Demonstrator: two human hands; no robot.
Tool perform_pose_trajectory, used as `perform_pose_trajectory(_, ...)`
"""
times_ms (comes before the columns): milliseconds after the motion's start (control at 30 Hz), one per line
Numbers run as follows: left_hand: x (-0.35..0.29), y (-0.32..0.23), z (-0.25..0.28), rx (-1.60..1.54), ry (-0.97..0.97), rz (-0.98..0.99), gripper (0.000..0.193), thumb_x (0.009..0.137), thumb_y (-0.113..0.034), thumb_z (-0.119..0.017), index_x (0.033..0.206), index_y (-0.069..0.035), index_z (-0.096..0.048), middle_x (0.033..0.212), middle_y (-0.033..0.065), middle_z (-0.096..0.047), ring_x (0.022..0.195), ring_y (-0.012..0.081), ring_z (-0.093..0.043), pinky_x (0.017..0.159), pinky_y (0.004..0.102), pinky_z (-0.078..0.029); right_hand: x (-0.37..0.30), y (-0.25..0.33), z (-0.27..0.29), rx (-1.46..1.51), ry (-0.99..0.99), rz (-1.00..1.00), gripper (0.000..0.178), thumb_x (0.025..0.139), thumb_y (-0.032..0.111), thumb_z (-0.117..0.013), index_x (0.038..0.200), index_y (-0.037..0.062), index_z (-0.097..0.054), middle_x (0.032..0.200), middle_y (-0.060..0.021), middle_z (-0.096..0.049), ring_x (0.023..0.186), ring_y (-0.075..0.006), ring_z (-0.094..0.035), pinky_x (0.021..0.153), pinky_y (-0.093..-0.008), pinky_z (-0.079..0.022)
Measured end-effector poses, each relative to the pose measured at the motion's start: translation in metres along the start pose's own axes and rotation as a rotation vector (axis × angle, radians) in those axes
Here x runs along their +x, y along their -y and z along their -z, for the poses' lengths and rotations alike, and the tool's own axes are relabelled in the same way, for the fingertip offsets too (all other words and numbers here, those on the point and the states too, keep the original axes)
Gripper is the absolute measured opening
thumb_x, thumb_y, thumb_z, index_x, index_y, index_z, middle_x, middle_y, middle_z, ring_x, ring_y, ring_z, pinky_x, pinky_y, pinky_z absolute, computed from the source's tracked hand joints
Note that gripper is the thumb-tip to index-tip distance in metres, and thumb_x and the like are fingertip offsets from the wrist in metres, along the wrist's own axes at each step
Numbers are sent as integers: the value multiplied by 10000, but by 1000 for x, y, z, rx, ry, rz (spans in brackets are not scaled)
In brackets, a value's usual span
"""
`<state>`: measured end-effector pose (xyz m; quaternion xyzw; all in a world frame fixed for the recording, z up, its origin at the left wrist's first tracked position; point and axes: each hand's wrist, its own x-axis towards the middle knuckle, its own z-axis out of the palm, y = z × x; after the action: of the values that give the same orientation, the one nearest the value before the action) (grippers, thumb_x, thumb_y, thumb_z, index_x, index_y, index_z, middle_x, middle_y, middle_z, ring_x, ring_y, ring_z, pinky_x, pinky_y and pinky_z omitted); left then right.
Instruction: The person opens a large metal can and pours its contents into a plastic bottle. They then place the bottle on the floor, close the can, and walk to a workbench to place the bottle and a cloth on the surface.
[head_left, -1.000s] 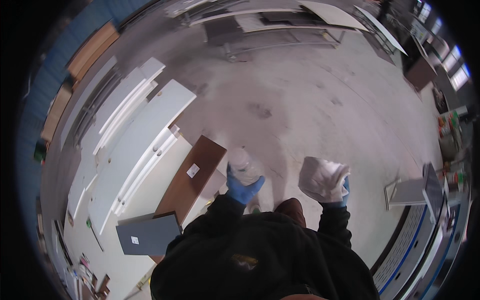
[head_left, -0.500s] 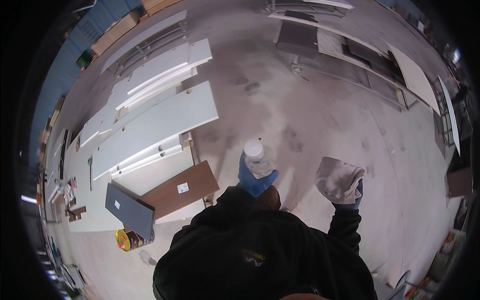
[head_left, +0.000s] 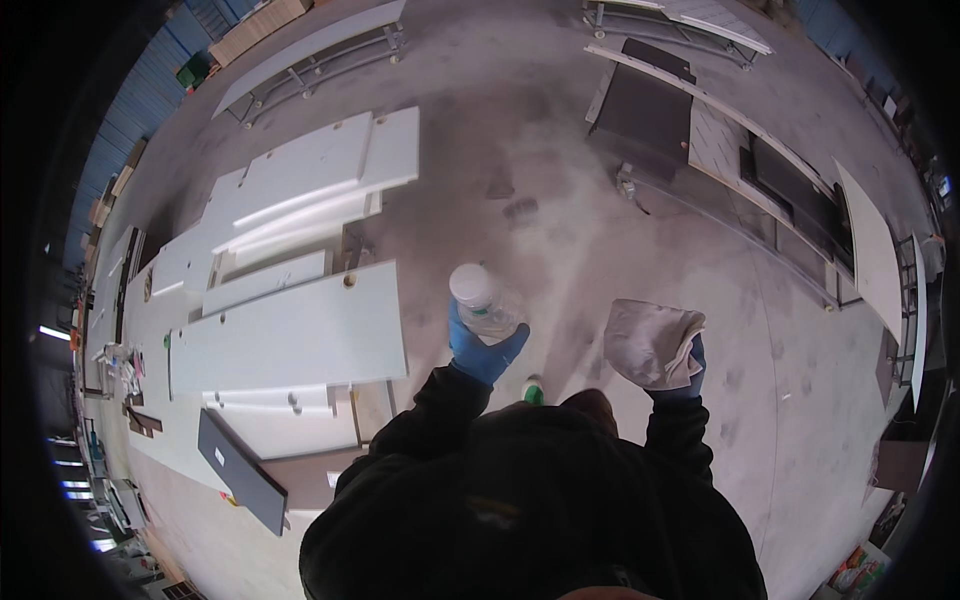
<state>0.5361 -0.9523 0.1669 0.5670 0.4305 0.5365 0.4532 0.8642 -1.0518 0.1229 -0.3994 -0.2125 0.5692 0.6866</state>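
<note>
My left hand (head_left: 485, 352), in a blue glove, is wrapped round a clear plastic bottle (head_left: 492, 314) with a white cap. The bottle is held in front of me, over the floor, its cap tilted up and to the left. On the right, my right hand (head_left: 697, 372), also gloved in blue, is closed on a greyish-beige cloth (head_left: 650, 343). The cloth is folded and covers most of that hand's fingers. The two hands are well apart, and neither touches a panel.
White panels with round holes (head_left: 300, 330) lie stacked on the left. A dark grey board (head_left: 243, 470) and a brown board (head_left: 310, 475) sit nearer me. On the right, a long rack (head_left: 740, 225) carries dark and white panels. Farther off stands a wheeled table (head_left: 310, 60).
The view has shifted forward along the white panels, and the near boards sit lower. The bottle and cloth stay in my hands, both slightly farther left in the picture.
</note>
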Motion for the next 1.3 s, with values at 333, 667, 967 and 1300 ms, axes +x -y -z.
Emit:
perform_pose_trajectory(333,281,61,-40,18,-179,-38,750,694,-21,-787,1355,-34,-434,1168,65,-597,1059,179,-613,922,349,-528,354,10,-22,233,187,-237,442,1098,405,-366,1406,105,-467,1379,-80,-556,1274,-275,-539,1036,-487,-479)
perform_pose_trajectory(667,512,92,-15,53,-604,-49,638,691,-67,-804,1235,-52,-472,1083,58,-600,995,183,-620,882,355,-522,722,-4,-191,336,696,-682,588,1049,508,-429,1475,103,-436,1533,-82,-439,1434,-288,-379,1197,-480,-286)
perform_pose_trajectory(967,709,174,95,82,-762,48,867,695,-76,-811,1431,-49,-353,1257,98,-550,1146,227,-580,990,380,-506,939,-95,-344,109,706,-721,567,1053,504,-449,1454,103,-460,1495,-66,-479,1378,-261,-433,1174,-439,-322)
perform_pose_trajectory(1300,903,215,209,186,-1089,42,848,703,-25,-797,1429,-59,-361,1205,77,-558,1086,198,-594,938,357,-534,1181,-207,-535,215,751,-1010,556,1041,495,-485,1428,95,-492,1440,-91,-536,1303,-305,-523,1100,-492,-423)
